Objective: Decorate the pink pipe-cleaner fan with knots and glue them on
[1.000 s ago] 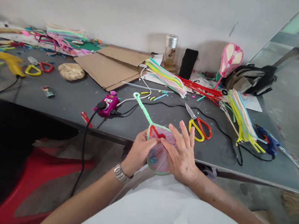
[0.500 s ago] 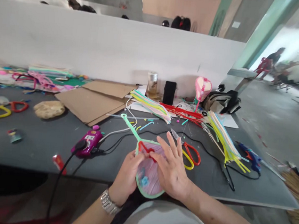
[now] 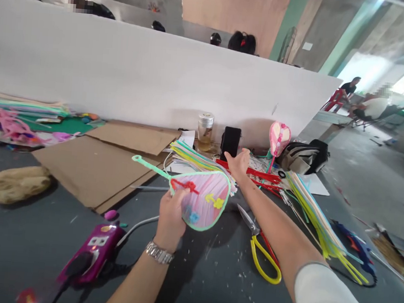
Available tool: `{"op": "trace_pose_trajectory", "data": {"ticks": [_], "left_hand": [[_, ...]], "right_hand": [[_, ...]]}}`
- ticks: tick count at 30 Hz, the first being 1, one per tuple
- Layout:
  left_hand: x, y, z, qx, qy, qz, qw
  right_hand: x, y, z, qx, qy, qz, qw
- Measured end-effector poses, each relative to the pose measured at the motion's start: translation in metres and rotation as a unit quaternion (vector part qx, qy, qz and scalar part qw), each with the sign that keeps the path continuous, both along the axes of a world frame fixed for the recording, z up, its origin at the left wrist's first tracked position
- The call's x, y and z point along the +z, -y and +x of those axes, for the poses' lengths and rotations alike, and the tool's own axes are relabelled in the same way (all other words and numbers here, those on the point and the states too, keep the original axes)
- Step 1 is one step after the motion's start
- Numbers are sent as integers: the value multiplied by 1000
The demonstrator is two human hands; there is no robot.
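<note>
The left hand (image 3: 171, 219) is shut around the edge of a pink hand fan (image 3: 201, 201) and has a silver watch (image 3: 159, 252) above it. The fan is held up over the table, tilted, with its thin green handle (image 3: 147, 167) pointing left. It has a green rim, a red squiggle, and yellow and blue flowers. The right hand (image 3: 239, 164) is stretched out and open, just in front of a black phone (image 3: 230, 143). It seems to hold nothing, but that is hard to see from here.

The dark gray table (image 3: 21, 234) has bits of fluff on it. On it lie brown cardboard (image 3: 90, 170), yellow-handled scissors (image 3: 257, 246), a purple power socket (image 3: 90, 255), and a glass jar (image 3: 205, 132). The socket has a small white label, too small to read. Behind the table is a white wall (image 3: 124, 64). Far off on the gray concrete floor (image 3: 379, 186), two people (image 3: 362, 97) sit.
</note>
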State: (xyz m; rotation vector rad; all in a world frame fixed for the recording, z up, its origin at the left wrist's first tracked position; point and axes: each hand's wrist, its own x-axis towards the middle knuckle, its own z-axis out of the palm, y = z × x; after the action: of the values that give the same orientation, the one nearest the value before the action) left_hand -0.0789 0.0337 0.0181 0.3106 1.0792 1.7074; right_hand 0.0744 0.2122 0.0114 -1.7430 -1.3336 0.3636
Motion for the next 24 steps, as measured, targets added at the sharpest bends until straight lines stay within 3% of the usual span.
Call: {"op": "trace_pose_trajectory", "data": {"ticks": [4, 8, 16, 24], "left_hand": [[-6, 1, -4, -10, 22, -6, 1000], [-6, -1, -8, -1, 33, -13, 999], [-3, 1, -8, -7, 32, -14, 999], [-7, 4, -3, -37, 8, -7, 999]], "right_hand": [[-8, -42, -29, -86, -7, -46, 995], [-14, -58, -41, -116, -12, -60, 991], [-21, -68, -36, -117, -44, -51, 991], [-21, -58, -33, -94, -62, -58, 992]]}}
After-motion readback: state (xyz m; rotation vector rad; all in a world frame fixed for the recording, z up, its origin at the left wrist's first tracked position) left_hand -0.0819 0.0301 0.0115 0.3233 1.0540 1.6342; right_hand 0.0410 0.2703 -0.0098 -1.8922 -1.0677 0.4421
